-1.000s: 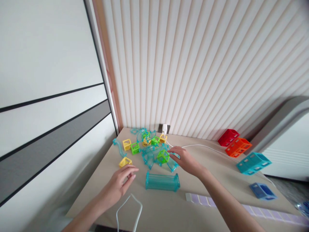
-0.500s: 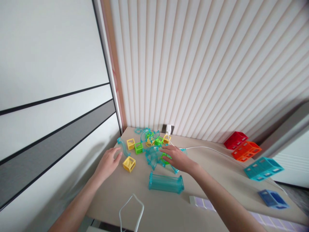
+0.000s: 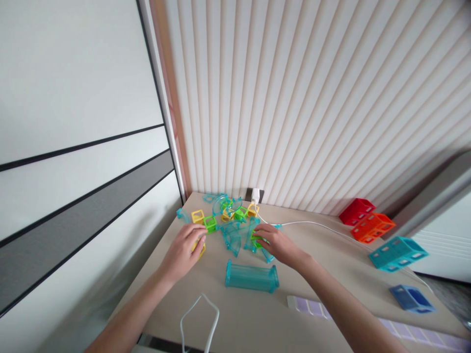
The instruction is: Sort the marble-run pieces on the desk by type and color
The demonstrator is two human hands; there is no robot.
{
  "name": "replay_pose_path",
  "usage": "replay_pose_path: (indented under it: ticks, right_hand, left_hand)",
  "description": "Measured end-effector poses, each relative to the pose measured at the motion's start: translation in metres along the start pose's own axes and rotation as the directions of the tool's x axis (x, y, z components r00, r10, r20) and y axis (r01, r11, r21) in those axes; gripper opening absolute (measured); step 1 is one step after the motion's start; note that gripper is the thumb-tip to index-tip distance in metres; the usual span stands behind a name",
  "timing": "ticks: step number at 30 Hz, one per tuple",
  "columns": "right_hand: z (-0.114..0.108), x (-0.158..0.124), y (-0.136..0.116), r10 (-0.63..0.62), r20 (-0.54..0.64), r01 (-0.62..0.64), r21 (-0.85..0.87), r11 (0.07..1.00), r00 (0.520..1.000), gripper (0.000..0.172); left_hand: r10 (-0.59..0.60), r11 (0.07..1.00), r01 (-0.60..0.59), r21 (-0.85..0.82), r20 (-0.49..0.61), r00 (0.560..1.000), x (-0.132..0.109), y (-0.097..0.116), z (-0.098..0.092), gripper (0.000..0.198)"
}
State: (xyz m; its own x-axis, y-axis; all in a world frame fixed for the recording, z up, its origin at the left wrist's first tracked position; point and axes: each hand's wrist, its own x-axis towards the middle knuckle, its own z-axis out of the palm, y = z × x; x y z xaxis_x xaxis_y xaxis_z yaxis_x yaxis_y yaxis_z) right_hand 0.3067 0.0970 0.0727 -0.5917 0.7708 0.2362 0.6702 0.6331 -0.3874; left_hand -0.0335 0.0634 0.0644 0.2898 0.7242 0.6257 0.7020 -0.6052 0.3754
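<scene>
My left hand [image 3: 184, 251] lies curled over a yellow cube frame [image 3: 200, 249] on the beige table [image 3: 331, 264], its fingers closed round the piece. My right hand [image 3: 277, 243] grips a green cube frame [image 3: 255, 239] beside clear teal curved track pieces [image 3: 233, 236]. More yellow and green cube frames [image 3: 206, 220] and teal track parts lie just beyond both hands, near the wall. A teal rectangular tube [image 3: 251, 277] lies on its side in front of the hands.
A white charger [image 3: 255, 195] is plugged in at the wall, its cable [image 3: 312, 224] running right. Red [image 3: 356, 211], orange [image 3: 372, 227], teal [image 3: 397, 252] and blue [image 3: 411, 298] blocks sit at right. A lilac tile strip [image 3: 309, 305] and a white cable loop [image 3: 200, 321] lie near me.
My left hand has moved right from the table's left edge onto the yellow cube frame. My right hand has drawn back slightly and closed on the green cube frame.
</scene>
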Motion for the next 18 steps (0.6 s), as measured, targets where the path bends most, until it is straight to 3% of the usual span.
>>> replay_pose_path:
  ticks: [4, 9, 14, 18]
  right_hand:
    - [-0.009, -0.005, 0.003, 0.050, -0.096, -0.043, 0.075, 0.996, 0.994, 0.020]
    - [-0.020, -0.015, 0.014, 0.198, -0.202, -0.162, 0.182, 0.970, 0.959, 0.020]
    - [-0.011, -0.023, 0.025, 0.377, -0.245, -0.296, 0.310, 0.903, 0.893, 0.023]
    - [-0.001, -0.022, 0.029, 0.482, -0.254, -0.363, 0.399, 0.842, 0.838, 0.028]
  left_hand:
    - [0.090, 0.996, -0.090, -0.009, 0.105, 0.990, 0.009, 0.019, 0.011, 0.021]
    - [0.125, 0.992, -0.125, -0.012, 0.192, 0.973, 0.012, 0.026, 0.026, 0.021]
    - [0.104, 0.994, -0.088, -0.070, 0.277, 0.955, 0.019, 0.034, 0.035, 0.022]
    - [0.119, 0.990, -0.076, -0.121, 0.402, 0.908, 0.041, 0.051, 0.049, 0.024]
